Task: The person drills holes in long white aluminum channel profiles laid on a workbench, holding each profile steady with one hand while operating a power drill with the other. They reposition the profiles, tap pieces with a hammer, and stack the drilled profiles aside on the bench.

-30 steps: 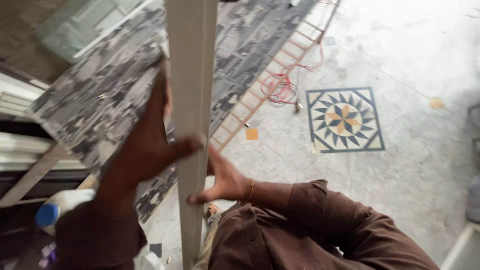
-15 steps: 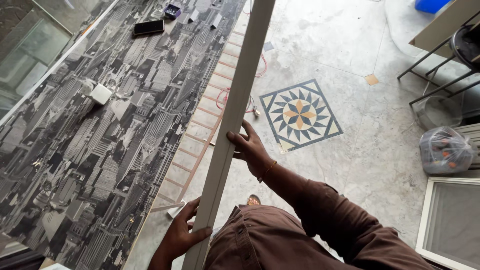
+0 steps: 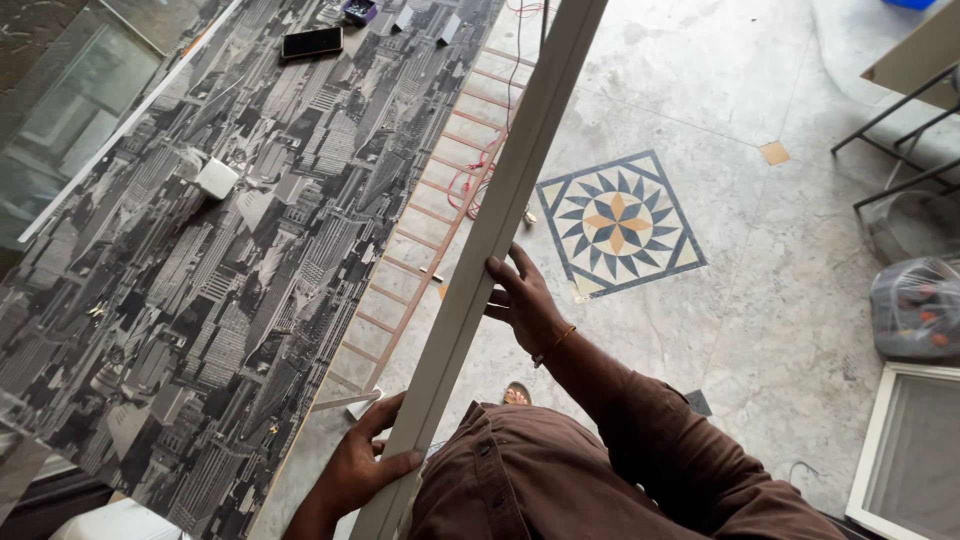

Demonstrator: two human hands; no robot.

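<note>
- Far out to the left of our left hand [image 3: 362,468] lies the big worktable [image 3: 150,330], its top printed with a grey cityscape. A small white block [image 3: 216,177] sits on it and a dark phone [image 3: 312,42] lies up at the far end, both well apart from us.
- Just beyond that hand's fingertips runs the table's edge, with a ladder-like wooden frame [image 3: 430,240] leaning along it and a red wire [image 3: 470,175] tangled further up.
- Now the left hand itself: fingers curled and thumb pressed on, gripping the near end of the long white profile [image 3: 500,210] close to our body.
- The profile runs up and away from this grip, slanting to the top of view, between table and open floor.
- Our right hand [image 3: 522,305] sits higher along it, on the right side, palm against the face with fingers spread rather than wrapped. It steadies more than it clamps.
- To carry this well, we judge the low hand should bear the weight and the upper one steer; a long piece like this can whip or flex.
- We would watch the far end, which is out of view.
- Right of the right hand, the floor medallion [image 3: 620,222] shows on pale tiles.
- Further right: a metal stand [image 3: 900,130], a clear bag [image 3: 915,310] and a white-framed panel [image 3: 900,450], all well apart but within swing of a careless turn.
</note>
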